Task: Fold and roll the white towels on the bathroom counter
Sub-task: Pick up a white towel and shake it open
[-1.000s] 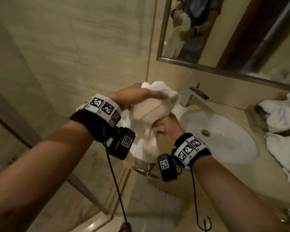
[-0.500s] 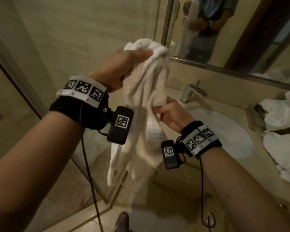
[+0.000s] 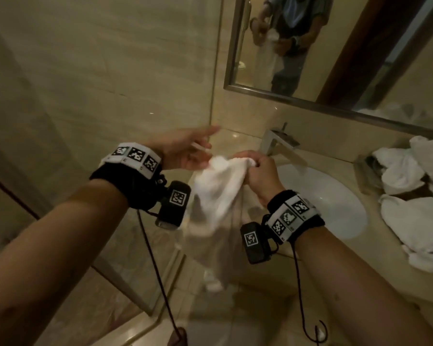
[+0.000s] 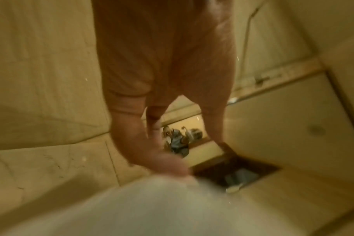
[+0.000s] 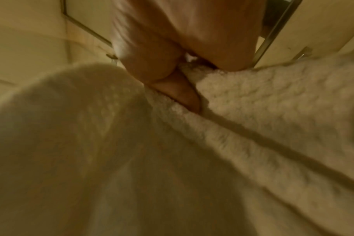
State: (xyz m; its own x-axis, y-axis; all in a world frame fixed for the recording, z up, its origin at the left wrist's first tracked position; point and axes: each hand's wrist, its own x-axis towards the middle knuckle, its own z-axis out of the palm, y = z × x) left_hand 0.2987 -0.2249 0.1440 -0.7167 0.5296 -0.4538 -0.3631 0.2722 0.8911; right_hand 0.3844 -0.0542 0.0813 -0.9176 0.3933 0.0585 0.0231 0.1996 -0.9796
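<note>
A white towel (image 3: 216, 196) hangs in the air left of the sink, its lower part blurred over the floor. My right hand (image 3: 258, 168) grips its top edge in curled fingers; the right wrist view shows a thumb and finger pinching the terry cloth (image 5: 253, 99). My left hand (image 3: 185, 148) is just left of the towel's top with fingers spread and straight; its palm side is close to the cloth, and contact is unclear. In the left wrist view the left hand (image 4: 166, 99) is open above the blurred towel (image 4: 152, 207).
A white basin (image 3: 335, 203) with a chrome tap (image 3: 280, 141) sits in the beige counter (image 3: 375, 245). Several loose white towels (image 3: 415, 196) are heaped at the counter's right. A mirror (image 3: 335, 46) hangs above; a glass shower panel (image 3: 110, 245) stands at left.
The left hand has let go of the towel's top, dropped lower and opened. The right hand now holds the towel's top edge alone, and the towel hangs lower.
</note>
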